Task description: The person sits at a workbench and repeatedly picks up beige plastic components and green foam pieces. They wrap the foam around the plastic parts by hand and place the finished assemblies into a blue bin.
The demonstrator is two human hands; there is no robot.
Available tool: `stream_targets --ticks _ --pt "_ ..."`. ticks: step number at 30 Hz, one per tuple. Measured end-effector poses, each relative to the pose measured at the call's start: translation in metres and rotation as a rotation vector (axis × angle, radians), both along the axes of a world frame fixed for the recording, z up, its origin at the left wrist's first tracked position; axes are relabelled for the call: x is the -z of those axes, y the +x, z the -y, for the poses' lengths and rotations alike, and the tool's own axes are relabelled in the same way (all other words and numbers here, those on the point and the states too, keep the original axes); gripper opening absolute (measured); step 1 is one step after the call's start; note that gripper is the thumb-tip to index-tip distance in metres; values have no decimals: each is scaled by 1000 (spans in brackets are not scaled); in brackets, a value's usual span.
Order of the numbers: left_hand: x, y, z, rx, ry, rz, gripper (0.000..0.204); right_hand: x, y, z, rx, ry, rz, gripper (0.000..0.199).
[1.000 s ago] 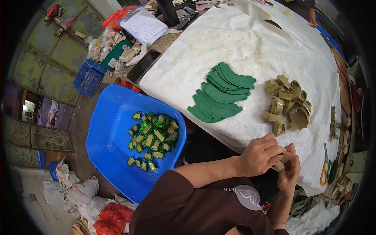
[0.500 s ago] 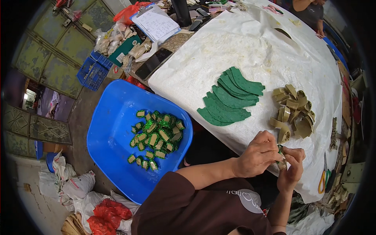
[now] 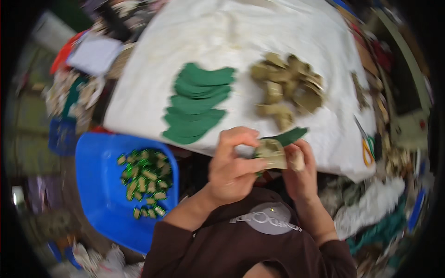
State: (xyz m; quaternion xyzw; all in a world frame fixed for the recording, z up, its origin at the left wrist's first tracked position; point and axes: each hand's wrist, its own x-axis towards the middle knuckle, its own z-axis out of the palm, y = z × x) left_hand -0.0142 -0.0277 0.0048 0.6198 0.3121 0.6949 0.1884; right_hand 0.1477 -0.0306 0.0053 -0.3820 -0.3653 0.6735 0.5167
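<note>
My left hand (image 3: 232,171) pinches a curved, shell-like khaki piece (image 3: 273,155) between thumb and fingers, above the near edge of the table. Against its far side lies a dark green cut piece (image 3: 292,135), one end sticking out to the right. My right hand (image 3: 300,169) is curled by the right end of both, its fingers closed at the green piece; motion blur softens the exact grip. Beyond my hands, a loose heap of similar khaki pieces (image 3: 273,91) rests on the table. Left of it, flat curved green pieces (image 3: 197,102) lie overlapped in a fanned stack.
A blue tub (image 3: 90,185) at the left holds many small green-and-khaki pieces (image 3: 148,178). White sheeting covers the table (image 3: 153,60). Orange-handled scissors (image 3: 367,150) lie at its right edge. Papers (image 3: 94,53) and bags sit at the far left; plastic and scraps lie at the lower right.
The view has swung to the right and blurred. My hands have drawn apart, and the khaki piece and the green piece between them now show clearly.
</note>
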Motion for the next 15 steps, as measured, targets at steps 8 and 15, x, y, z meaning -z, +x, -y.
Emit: stream_targets --ticks 8,15 --pt "-8 8 4 36 70 -517 27 -6 21 11 -6 47 -149 23" --pt "-13 19 4 -18 72 -721 14 -5 29 12 -100 133 88 32"
